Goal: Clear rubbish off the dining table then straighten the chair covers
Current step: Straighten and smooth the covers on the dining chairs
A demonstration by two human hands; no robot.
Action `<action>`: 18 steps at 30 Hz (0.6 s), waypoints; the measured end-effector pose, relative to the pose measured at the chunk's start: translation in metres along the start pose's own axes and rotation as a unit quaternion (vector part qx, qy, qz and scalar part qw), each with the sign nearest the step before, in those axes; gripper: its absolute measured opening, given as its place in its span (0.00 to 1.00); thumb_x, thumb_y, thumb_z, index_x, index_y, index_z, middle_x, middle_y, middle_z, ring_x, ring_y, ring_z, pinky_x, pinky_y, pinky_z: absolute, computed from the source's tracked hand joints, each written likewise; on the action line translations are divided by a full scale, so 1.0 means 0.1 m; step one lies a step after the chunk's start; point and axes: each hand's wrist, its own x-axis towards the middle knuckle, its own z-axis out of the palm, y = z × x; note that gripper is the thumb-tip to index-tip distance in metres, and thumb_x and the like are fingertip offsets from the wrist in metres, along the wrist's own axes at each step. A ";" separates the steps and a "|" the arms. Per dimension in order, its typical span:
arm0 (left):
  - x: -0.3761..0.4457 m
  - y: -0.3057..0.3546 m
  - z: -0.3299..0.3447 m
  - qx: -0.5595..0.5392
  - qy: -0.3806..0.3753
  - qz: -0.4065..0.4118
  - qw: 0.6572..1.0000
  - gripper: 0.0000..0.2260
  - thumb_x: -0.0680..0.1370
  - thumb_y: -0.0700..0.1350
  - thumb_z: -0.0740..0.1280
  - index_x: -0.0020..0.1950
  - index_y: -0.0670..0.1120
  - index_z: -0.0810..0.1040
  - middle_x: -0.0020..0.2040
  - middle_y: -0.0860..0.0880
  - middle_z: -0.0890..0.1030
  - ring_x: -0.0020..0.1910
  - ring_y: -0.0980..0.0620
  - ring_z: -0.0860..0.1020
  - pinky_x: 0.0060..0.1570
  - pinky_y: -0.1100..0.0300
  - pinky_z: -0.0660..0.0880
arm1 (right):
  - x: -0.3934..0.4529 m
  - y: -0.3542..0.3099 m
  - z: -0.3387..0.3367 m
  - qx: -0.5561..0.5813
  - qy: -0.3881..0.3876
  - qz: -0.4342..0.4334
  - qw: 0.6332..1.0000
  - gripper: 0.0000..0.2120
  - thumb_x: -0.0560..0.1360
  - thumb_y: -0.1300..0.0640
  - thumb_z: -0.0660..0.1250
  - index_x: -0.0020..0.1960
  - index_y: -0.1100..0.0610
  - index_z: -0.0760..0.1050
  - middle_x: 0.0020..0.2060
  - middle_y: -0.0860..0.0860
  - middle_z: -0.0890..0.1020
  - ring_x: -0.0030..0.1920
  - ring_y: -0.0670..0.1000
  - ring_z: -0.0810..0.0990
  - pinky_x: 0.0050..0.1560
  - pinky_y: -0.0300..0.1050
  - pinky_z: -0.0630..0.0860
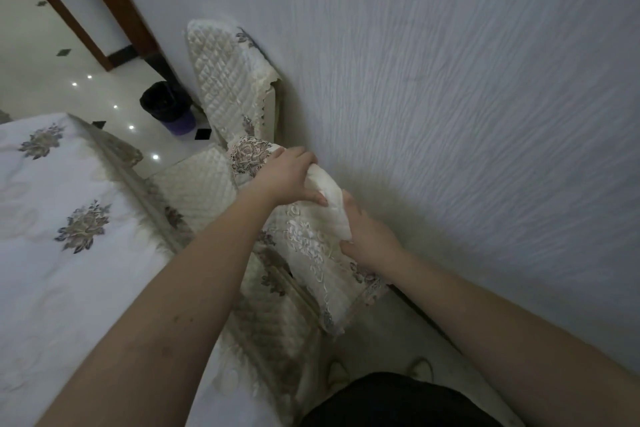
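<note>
Your left hand (289, 177) and right hand (369, 236) both grip the cover (311, 236). Its top edge runs between them; the rest hangs below.

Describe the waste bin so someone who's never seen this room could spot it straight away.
Follow the textured grey wall back to the far chair with the quilted cream cover. The bin stands on the shiny floor just left of that chair, near the dark wooden door frame. It is the only small round tub there, purple with a black bag lining it.
</note>
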 end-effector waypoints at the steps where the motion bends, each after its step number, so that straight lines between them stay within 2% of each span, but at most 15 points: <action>1: 0.01 -0.01 0.02 -0.004 0.002 0.002 1.000 0.39 0.60 0.73 0.69 0.60 0.46 0.73 0.55 0.49 0.75 0.57 0.49 0.72 0.62 0.52 0.64 | 0.02 0.01 0.01 -0.002 0.001 0.002 1.000 0.45 0.72 0.54 0.66 0.76 0.47 0.38 0.60 0.57 0.72 0.42 0.56 0.77 0.36 0.48 0.75; 4: 0.06 -0.05 0.09 -0.013 0.004 -0.002 1.000 0.39 0.62 0.72 0.69 0.62 0.46 0.72 0.60 0.48 0.74 0.62 0.47 0.70 0.68 0.47 0.61 | 0.10 0.05 0.02 0.002 0.004 0.009 1.000 0.46 0.73 0.53 0.66 0.76 0.46 0.35 0.61 0.57 0.72 0.42 0.55 0.76 0.36 0.47 0.73; 7: 0.15 -0.07 0.13 -0.020 -0.005 -0.013 1.000 0.39 0.62 0.71 0.70 0.64 0.46 0.70 0.64 0.47 0.72 0.66 0.47 0.67 0.70 0.44 0.58 | 0.17 0.09 0.03 0.012 0.012 0.005 1.000 0.46 0.74 0.52 0.66 0.76 0.47 0.34 0.63 0.58 0.71 0.44 0.57 0.77 0.40 0.52 0.77; 11: 0.25 -0.06 0.14 -0.027 -0.007 -0.018 0.999 0.39 0.63 0.70 0.70 0.64 0.47 0.70 0.64 0.47 0.72 0.67 0.46 0.66 0.71 0.43 0.56 | 0.26 0.17 -0.01 0.029 0.006 -0.002 1.000 0.46 0.73 0.52 0.67 0.76 0.46 0.35 0.65 0.58 0.68 0.48 0.57 0.77 0.44 0.57 0.78; 18: 0.39 -0.02 0.15 -0.034 0.001 -0.028 0.999 0.39 0.62 0.69 0.72 0.65 0.46 0.69 0.65 0.47 0.71 0.68 0.46 0.65 0.73 0.42 0.52 | 0.35 0.26 -0.10 0.037 -0.001 0.002 0.999 0.46 0.72 0.54 0.67 0.75 0.44 0.36 0.65 0.57 0.68 0.44 0.56 0.77 0.41 0.57 0.78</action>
